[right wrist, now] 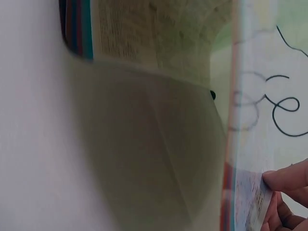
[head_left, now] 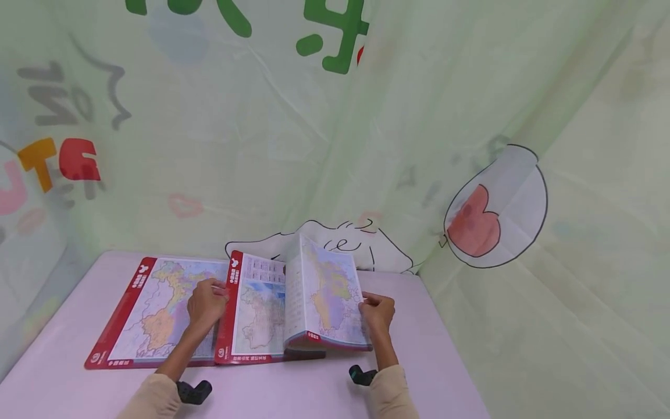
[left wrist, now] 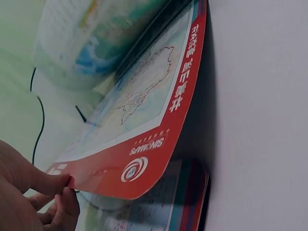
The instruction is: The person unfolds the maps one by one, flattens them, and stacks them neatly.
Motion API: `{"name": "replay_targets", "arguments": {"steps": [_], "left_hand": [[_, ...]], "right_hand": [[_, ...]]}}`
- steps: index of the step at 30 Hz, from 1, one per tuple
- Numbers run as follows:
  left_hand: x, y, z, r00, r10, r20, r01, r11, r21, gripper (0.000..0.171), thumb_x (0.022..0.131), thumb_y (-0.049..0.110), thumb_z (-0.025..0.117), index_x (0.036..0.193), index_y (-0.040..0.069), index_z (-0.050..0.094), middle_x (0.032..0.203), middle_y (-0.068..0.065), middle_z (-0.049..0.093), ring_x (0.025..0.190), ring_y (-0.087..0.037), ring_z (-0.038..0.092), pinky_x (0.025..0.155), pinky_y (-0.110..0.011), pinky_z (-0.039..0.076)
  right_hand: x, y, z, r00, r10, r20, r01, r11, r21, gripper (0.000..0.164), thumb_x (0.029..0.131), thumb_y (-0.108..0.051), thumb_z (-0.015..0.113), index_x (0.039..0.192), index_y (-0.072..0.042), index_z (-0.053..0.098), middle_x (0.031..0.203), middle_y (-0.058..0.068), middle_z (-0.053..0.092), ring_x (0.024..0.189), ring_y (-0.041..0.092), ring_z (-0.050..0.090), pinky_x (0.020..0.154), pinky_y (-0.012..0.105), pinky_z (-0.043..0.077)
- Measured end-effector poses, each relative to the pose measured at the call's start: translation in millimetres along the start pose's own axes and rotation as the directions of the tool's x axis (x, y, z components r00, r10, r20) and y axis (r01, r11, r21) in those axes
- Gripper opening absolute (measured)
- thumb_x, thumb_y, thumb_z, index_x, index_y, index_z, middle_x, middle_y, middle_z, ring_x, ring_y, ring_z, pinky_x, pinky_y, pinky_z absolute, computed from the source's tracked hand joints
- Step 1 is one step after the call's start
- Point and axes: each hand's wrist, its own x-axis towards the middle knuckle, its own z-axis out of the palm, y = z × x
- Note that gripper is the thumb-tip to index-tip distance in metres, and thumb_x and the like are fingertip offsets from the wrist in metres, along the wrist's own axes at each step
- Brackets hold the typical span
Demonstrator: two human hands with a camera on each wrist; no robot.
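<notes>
Map (head_left: 294,302) spread over worktop (head_left: 293,390), red edge (head_left: 226,326) lapping second map (head_left: 157,314). Left hand (head_left: 208,304): thumb and fingers pinch red edge, lifted. Right hand (head_left: 378,312): thumb and fingers pinch right edge of raised page (head_left: 335,297). Probably light, thin; red side stiffish, page floppy, bowing. Sheen hints slick. Could crease or tear. Best hold: opposite outer edges, light pinch.

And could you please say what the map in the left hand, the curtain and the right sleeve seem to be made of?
Map: probably coated paper or thin plastic, lightly glossy, with faint shine on its red border.
Curtain: perhaps thin fabric or plastic, semi-matte; it creases and faint prints show through.
Right sleeve: likely cloth, matte, with soft wrinkles.
</notes>
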Motion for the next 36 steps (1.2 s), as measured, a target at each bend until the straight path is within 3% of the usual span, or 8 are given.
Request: {"name": "replay_targets", "arguments": {"steps": [6,14,23,31,36], "left_hand": [[6.4,-9.4,-16.6,1.000,-0.013,-0.028,0.014,0.999,0.030,0.028,0.096,0.004,0.065,0.121,-0.010,0.071,0.110,-0.031,0.078,0.102,-0.049,0.075,0.078,-0.050,0.054],[12.1,-15.9,-39.3,0.998,-0.036,-0.051,0.041,0.994,0.102,0.030,0.097,0.004,0.063,0.122,-0.013,0.069,0.114,-0.035,0.075,0.108,-0.054,0.071,0.086,-0.060,0.052],[17.3,-27.0,-49.1,0.998,-0.031,-0.054,0.038,0.990,0.134,0.030,0.097,0.005,0.064,0.121,-0.014,0.067,0.116,-0.037,0.074,0.108,-0.056,0.070,0.086,-0.061,0.052],[25.4,-36.1,-59.8,0.998,-0.003,-0.064,0.013,0.988,0.155,0.029,0.097,0.005,0.065,0.118,-0.014,0.069,0.113,-0.036,0.074,0.105,-0.055,0.071,0.085,-0.061,0.052],[28.2,-40.6,-66.0,0.997,-0.027,-0.066,0.037,0.987,0.157,0.029,0.096,0.005,0.065,0.118,-0.014,0.067,0.114,-0.038,0.072,0.103,-0.054,0.070,0.086,-0.062,0.051]], "right_hand": [[22,28,-9,0.997,0.013,-0.080,-0.014,1.000,-0.018,0.031,0.089,0.005,0.073,0.119,0.003,0.082,0.098,0.020,0.074,0.089,0.029,0.061,0.072,0.027,0.047],[38,45,-22,0.987,0.023,-0.162,-0.030,0.999,-0.036,0.032,0.087,0.007,0.074,0.117,0.004,0.082,0.096,0.023,0.074,0.083,0.030,0.062,0.066,0.027,0.047],[41,49,-26,0.981,-0.007,-0.193,-0.006,0.998,-0.064,0.032,0.087,0.007,0.073,0.118,0.004,0.081,0.101,0.027,0.076,0.084,0.033,0.064,0.068,0.028,0.048],[43,49,-35,0.951,-0.100,-0.292,0.060,0.988,-0.143,0.034,0.080,0.010,0.068,0.112,0.008,0.082,0.085,0.025,0.073,0.074,0.034,0.062,0.063,0.031,0.043],[33,39,-46,0.941,-0.116,-0.319,0.055,0.980,-0.192,0.037,0.080,0.011,0.064,0.113,0.009,0.081,0.089,0.029,0.074,0.076,0.039,0.064,0.064,0.035,0.042]]}}
